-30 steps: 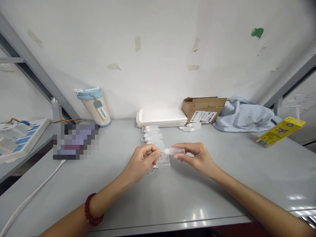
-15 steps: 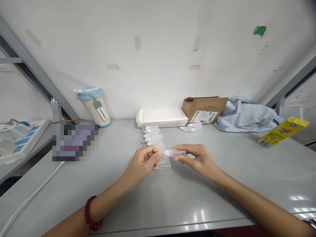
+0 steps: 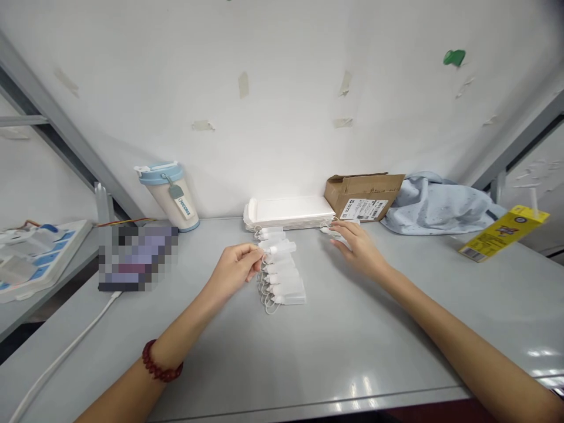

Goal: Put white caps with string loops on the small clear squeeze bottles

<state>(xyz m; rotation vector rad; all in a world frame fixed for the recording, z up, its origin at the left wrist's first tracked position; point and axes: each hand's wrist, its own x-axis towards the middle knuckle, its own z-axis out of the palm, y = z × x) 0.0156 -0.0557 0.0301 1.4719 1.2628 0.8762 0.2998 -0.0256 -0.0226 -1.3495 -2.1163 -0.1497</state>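
Note:
My left hand [image 3: 238,264] is closed in a pinch at the cap end of a small translucent plastic bottle [image 3: 284,247], which lies across the upper part of a column of similar bottles. The other small bottles [image 3: 288,288] lie side by side on the table below it, thin white loops at their left ends. My right hand [image 3: 359,247] is open, thumb and fingers apart, at a few more small bottles [image 3: 328,230] by the cardboard box. Its fingers partly hide them, and contact is unclear.
A stack of white trays [image 3: 291,214] stands against the wall, beside an open cardboard box [image 3: 365,197] and pale blue cloth [image 3: 436,202]. A yellow drink carton [image 3: 502,234] is at right. A tumbler [image 3: 170,197], a blurred-out phone [image 3: 138,258] and a power strip [image 3: 53,252] are at left.
My right hand has let go of the small bottle and moved up and right to the bottles by the box. My left hand has shifted up and left along the column.

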